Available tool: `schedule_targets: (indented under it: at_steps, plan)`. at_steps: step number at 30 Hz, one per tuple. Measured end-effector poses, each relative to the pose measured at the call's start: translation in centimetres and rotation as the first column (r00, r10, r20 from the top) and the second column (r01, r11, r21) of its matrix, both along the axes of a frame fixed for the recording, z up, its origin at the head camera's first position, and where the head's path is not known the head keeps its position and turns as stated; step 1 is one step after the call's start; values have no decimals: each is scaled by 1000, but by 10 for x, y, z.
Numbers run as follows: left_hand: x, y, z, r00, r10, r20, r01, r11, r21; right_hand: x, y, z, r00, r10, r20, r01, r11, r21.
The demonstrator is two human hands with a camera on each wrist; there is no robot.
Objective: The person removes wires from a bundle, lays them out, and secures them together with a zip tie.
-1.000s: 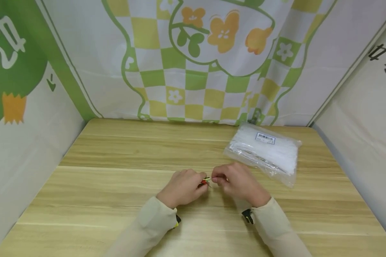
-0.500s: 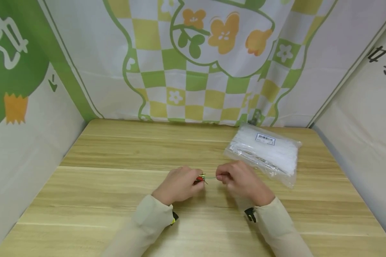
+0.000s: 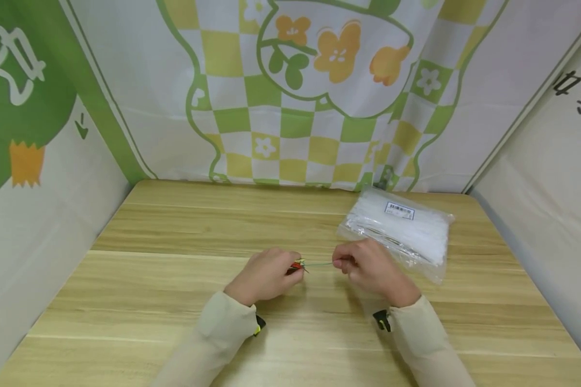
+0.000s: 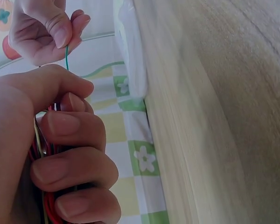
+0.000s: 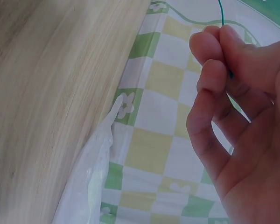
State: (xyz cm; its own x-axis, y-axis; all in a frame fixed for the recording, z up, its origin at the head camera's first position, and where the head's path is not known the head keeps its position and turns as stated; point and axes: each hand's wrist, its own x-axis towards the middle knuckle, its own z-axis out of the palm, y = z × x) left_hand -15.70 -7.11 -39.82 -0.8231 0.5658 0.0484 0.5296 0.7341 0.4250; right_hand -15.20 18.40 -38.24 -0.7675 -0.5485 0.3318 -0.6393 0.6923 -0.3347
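My left hand (image 3: 263, 276) grips a bundle of thin wires (image 4: 49, 205), mostly red with some black and yellow, its fingers curled round them. Short wire ends poke out past the thumb side in the head view. From that bundle a green wire (image 3: 318, 264) runs straight across to my right hand (image 3: 375, 269). The right thumb and forefinger pinch the green wire (image 5: 221, 13) near its end, and a bit of it shows below the fingertips in the right wrist view. Most of the bundle is hidden inside the left palm.
A clear plastic bag (image 3: 416, 228) of white strips, with a barcode label, lies at the back right of the wooden table (image 3: 174, 226). Behind the table hangs a checked, flowered curtain (image 3: 295, 123). Printed cloth walls stand on both sides.
The hands have drawn apart, the left one moving left and the right one right. A longer stretch of green wire now shows between them.
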Motion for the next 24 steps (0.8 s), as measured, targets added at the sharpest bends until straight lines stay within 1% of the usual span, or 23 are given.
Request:
schedule_targets:
  at_steps: [5, 9, 14, 17, 21, 24]
  plan:
    - [-2, -4, 0, 1000, 15, 9, -15, 1000, -13, -2, 6, 1, 1000, -29, -6, 29, 1000, -10]
    - [-6, -12, 2, 999, 33, 24, -32, 999, -29, -3, 18, 5, 997, -81, 6, 81, 997, -9]
    - [-10, -24, 7, 996, 57, 66, -58, 998, 6, -4, 34, 10, 988, -146, 54, 147, 989, -16]
    - [-11, -29, 10, 997, 43, 72, -45, 999, 24, -6, 41, 11, 986, -149, 70, 151, 988, -28]
    - [-14, -31, 11, 999, -7, 33, 7, 1000, 12, -9, 47, 12, 987, -141, 71, 144, 989, -31]
    - [-15, -33, 10, 999, -32, 5, 32, 999, -2, -10, 50, 13, 987, -144, 75, 146, 989, -27]
